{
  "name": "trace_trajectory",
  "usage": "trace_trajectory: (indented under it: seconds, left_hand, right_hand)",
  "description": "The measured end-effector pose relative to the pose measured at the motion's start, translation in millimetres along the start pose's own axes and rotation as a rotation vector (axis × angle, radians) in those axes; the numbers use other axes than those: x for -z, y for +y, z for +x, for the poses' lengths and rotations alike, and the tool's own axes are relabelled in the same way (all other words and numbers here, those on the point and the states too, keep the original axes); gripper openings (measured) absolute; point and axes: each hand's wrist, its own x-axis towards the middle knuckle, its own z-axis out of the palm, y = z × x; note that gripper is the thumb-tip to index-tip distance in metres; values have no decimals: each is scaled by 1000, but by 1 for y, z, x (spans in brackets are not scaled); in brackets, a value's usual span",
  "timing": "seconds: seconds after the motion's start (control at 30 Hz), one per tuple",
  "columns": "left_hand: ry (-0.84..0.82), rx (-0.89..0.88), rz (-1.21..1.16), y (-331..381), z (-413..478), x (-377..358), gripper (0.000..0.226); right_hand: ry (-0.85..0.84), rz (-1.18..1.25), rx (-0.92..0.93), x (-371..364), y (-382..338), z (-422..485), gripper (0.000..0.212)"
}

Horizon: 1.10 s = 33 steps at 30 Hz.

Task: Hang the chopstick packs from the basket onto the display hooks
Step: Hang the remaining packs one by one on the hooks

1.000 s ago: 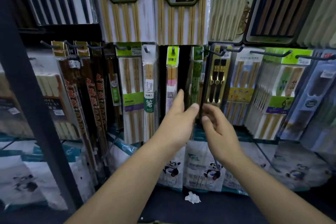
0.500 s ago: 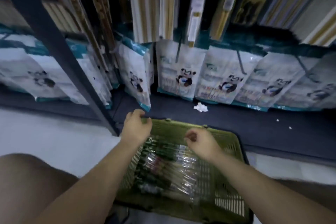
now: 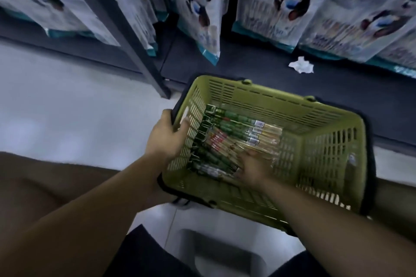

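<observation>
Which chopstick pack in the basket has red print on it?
The pale pack mid-pile in the basket, beside the right hand; the packs around it carry green labels.

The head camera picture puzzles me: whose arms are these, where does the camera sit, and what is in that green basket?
There is no machine here. These are a person's two bare arms, filmed by a wide-angle camera worn on the head and looking down, which is why the arms come in from the bottom edge. The left hand grips the left rim of the green basket, with its fingers curled over the edge. Inside lie chopstick packs in clear wrapping, side by side. The right hand reaches into the basket onto the packs. It is blurred, so I cannot tell whether it has hold of one. Behind the basket, a dark shelf base carries a crumpled white paper, and bags printed with pandas hang above it.
</observation>
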Motion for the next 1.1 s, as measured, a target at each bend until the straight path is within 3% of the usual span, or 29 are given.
trace_trajectory:
  seconds: [0.07, 0.27, 0.8, 1.1]
  left_hand:
    - [1, -7, -6, -1, 3, -1, 26]
    - [-3, 9, -38, -2, 8, -4, 25]
    - [-1, -6, -33, -5, 12, -6, 25]
    - [-2, 7, -54, -9, 14, -9, 23]
  right_hand:
    - [35, -2, -10, -6, -2, 2, 72]
    - [241, 88, -65, -11, -5, 11, 63]
    - [159, -171, -5, 5, -9, 28, 43]
    - [113, -56, -63, 7, 4, 29, 19]
